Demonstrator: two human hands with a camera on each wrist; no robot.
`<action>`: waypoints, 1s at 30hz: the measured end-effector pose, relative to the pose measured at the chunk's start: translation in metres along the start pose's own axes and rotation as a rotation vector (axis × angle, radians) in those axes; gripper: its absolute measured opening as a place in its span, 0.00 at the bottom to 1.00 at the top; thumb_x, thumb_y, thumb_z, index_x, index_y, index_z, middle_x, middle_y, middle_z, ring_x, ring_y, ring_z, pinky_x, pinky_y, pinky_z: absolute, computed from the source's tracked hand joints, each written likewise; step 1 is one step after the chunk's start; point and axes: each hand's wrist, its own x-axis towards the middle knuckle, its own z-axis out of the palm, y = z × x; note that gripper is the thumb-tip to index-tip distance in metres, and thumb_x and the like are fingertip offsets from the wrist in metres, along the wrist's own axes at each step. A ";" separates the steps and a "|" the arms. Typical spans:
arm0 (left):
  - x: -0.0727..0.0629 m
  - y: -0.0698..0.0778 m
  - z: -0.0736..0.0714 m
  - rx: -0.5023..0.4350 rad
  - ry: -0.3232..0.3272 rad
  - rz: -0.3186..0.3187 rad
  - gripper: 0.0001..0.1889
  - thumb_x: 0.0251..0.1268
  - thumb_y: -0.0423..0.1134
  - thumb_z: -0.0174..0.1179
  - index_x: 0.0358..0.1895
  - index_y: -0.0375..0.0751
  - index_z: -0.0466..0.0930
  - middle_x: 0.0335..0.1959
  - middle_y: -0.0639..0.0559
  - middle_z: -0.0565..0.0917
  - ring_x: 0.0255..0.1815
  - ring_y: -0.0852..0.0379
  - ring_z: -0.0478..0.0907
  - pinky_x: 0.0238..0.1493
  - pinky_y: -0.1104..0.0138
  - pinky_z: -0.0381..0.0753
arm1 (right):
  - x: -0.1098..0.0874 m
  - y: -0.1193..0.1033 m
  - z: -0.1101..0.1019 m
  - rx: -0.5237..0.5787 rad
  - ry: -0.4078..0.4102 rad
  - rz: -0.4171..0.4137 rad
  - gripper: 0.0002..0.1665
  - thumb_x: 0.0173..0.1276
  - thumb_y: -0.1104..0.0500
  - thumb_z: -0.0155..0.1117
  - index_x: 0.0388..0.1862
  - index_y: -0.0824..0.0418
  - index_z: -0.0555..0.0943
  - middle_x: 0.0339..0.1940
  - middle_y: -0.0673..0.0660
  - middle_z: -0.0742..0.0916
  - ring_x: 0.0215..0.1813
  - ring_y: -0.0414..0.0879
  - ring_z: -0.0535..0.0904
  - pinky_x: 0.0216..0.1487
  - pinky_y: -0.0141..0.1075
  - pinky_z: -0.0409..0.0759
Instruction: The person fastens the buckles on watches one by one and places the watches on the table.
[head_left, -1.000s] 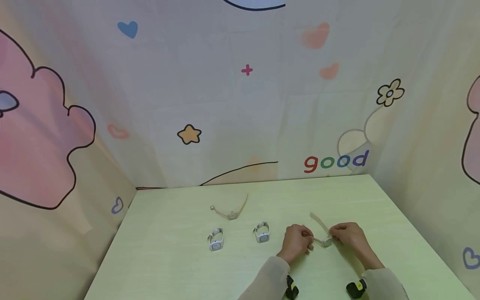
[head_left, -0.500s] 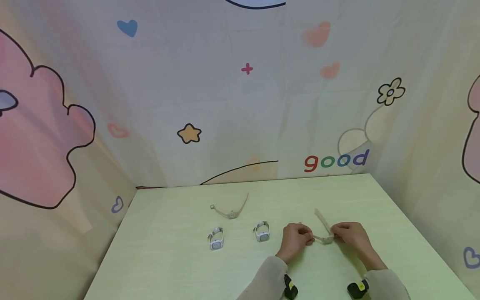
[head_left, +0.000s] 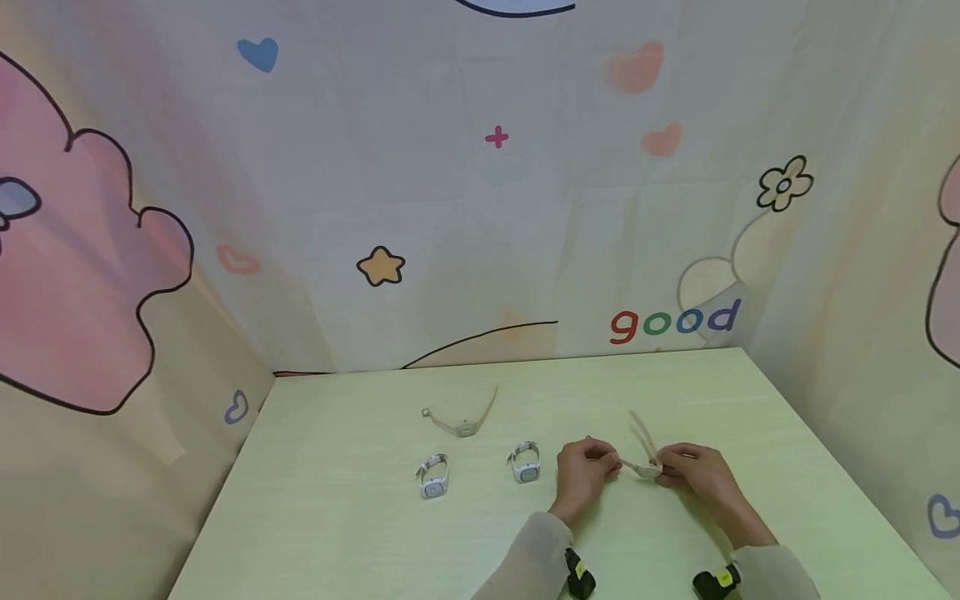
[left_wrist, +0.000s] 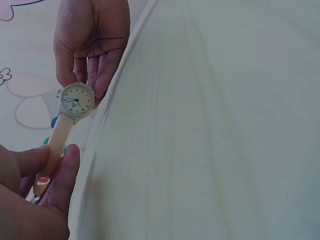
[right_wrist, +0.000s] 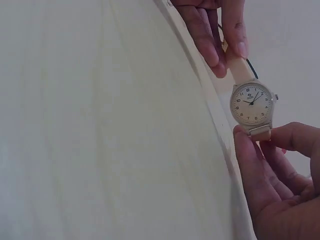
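Note:
A wristwatch [head_left: 648, 471] with a pale cream strap is stretched between both hands above the right part of the table. My left hand [head_left: 583, 475] pinches the buckle end of the strap between thumb and fingers. With thumb and fingertips, my right hand [head_left: 699, 473] grips the other strap right beside the case. That strap's loose end points away toward the back in the head view. In the right wrist view the round white dial [right_wrist: 251, 104] shows dark numerals and faces that camera. The left wrist view shows the dial and the buckle-side strap [left_wrist: 60, 132].
Another cream-strapped watch [head_left: 467, 428] lies spread out farther back on the pale table [head_left: 337, 533]. Two white watches with looped straps, one nearer the middle [head_left: 527, 472] and one to its left [head_left: 433, 487], stand on the table. A printed curtain [head_left: 450, 208] hangs behind.
Both hands have lifted slightly, carrying the watch up and back in the head view. Its case has tilted and appears more edge-on. The other watches stay where they were.

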 end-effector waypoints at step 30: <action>-0.010 0.054 -0.008 -0.161 0.011 -0.017 0.18 0.57 0.24 0.63 0.53 0.36 0.80 0.33 0.47 0.83 0.28 0.55 0.86 0.32 0.65 0.87 | -0.013 -0.038 0.015 0.009 0.017 -0.223 0.28 0.72 0.47 0.61 0.57 0.70 0.75 0.40 0.45 0.88 0.41 0.35 0.85 0.45 0.29 0.84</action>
